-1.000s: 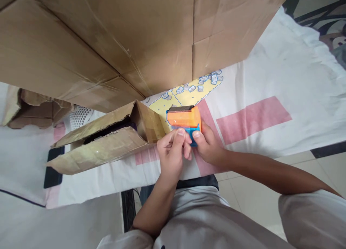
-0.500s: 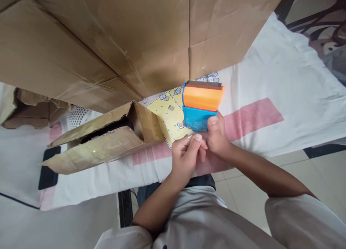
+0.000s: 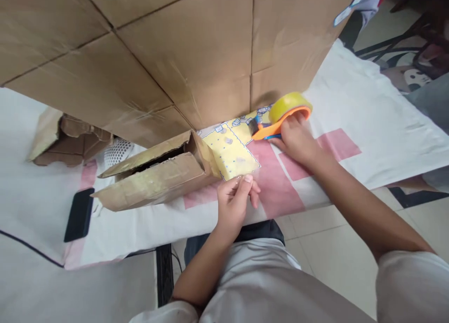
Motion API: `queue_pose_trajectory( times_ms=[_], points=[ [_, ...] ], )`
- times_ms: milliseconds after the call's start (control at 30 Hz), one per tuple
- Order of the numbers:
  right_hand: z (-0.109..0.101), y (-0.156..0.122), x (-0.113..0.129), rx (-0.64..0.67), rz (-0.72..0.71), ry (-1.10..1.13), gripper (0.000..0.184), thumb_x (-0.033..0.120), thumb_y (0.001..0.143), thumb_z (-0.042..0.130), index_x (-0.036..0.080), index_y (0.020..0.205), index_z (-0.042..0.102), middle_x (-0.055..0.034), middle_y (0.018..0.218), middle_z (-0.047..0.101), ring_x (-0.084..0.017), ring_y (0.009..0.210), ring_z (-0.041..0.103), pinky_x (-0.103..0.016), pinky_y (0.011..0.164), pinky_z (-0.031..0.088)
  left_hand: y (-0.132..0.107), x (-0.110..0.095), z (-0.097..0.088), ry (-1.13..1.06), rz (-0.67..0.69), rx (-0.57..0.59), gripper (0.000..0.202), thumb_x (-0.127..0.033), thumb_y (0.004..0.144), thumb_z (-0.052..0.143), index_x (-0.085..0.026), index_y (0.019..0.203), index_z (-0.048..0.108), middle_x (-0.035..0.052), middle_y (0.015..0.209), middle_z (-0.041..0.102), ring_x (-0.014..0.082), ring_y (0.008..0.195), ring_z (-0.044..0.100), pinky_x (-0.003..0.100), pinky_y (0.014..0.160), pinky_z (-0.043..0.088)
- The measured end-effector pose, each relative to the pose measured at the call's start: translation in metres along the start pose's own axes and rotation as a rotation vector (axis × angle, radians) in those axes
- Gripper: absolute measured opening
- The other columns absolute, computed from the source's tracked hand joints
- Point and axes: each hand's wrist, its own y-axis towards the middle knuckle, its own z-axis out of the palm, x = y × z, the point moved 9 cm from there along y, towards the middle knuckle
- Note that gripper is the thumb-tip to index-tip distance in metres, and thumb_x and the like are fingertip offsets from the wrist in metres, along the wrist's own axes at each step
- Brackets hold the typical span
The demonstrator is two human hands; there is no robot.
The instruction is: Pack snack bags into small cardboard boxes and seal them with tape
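Tape dispenser (image 3: pixel 275 128), orange with a yellow roll, is in the right hand (image 3: pixel 296 136), whose fingers curl closed around it, over the cloth-covered bench (image 3: pixel 365 93) near the big cardboard box (image 3: pixel 213 56). The left hand (image 3: pixel 235 196) pinches thumb to fingers; I cannot tell what, if anything, it holds. Near it lies a smaller open carton (image 3: pixel 164 185), with a black phone (image 3: pixel 80 215) beyond.

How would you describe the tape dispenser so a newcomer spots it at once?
Find the big cardboard box at the back. In front of its lower right end, the right hand holds the tape dispenser. Its orange body and round yellow roll set it apart from the flat yellow sheet nearby.
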Motion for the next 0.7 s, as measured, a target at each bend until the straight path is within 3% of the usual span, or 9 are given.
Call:
queue_pose_trajectory(
  times_ms=[133, 300, 433, 567, 700],
  points=[
    [0.011, -0.011, 0.016, 0.102, -0.079, -0.028, 0.034, 0.029, 0.098, 0.05, 0.004, 0.118, 0.062, -0.028, 0.125, 0.063, -0.041, 0.123, 0.055, -0.056, 0.107, 0.042, -0.011, -0.012, -0.013, 0.043, 0.049, -0.033, 0.045, -0.045, 0.101, 0.059, -0.017, 0.067, 0.067, -0.002, 0.046, 0.057, 0.0085, 0.045, 0.052, 0.022, 0.054, 0.043],
    [-0.006, -0.026, 0.024, 0.097, -0.036, 0.01, 0.033, 0.02, 0.1, 0.039, 0.01, 0.101, 0.07, -0.0205, 0.104, 0.071, -0.032, 0.098, 0.065, -0.044, 0.088, 0.049, -0.023, -0.025, -0.025, 0.103, 0.142, -0.067, 0.044, -0.042, 0.102, 0.057, -0.017, 0.068, 0.067, -0.002, 0.047, 0.058, 0.0089, 0.046, 0.052, 0.023, 0.055, 0.042],
    [-0.042, -0.048, 0.042, -0.057, -0.035, 0.168, 0.028, 0.025, 0.099, 0.049, 0.018, 0.086, 0.073, -0.0125, 0.088, 0.073, -0.027, 0.084, 0.066, -0.038, 0.074, 0.047, -0.03, -0.033, -0.032, 0.187, 0.192, -0.088, 0.043, -0.041, 0.103, 0.056, -0.018, 0.068, 0.067, -0.0019, 0.048, 0.059, 0.0105, 0.048, 0.054, 0.025, 0.056, 0.042],
    [-0.093, -0.072, 0.09, -0.216, -0.088, 0.586, 0.02, 0.031, 0.094, 0.066, 0.022, 0.077, 0.072, -0.0017, 0.066, 0.068, -0.016, 0.059, 0.058, -0.031, 0.056, 0.04, -0.039, -0.042, -0.032, 0.352, 0.254, -0.104, 0.043, -0.041, 0.104, 0.053, -0.02, 0.071, 0.069, -0.0018, 0.05, 0.06, 0.0129, 0.051, 0.056, 0.03, 0.065, 0.045],
    [-0.129, -0.08, 0.139, -0.202, -0.152, 0.972, 0.005, 0.027, 0.088, 0.077, 0.023, 0.085, 0.075, 0.0031, 0.063, 0.064, -0.01, 0.053, 0.052, -0.026, 0.047, 0.036, -0.047, -0.053, -0.024, 0.475, 0.365, -0.08, 0.042, -0.035, 0.105, 0.05, -0.022, 0.069, 0.067, -0.0016, 0.054, 0.062, 0.0137, 0.056, 0.058, 0.033, 0.073, 0.044]
  ],
)
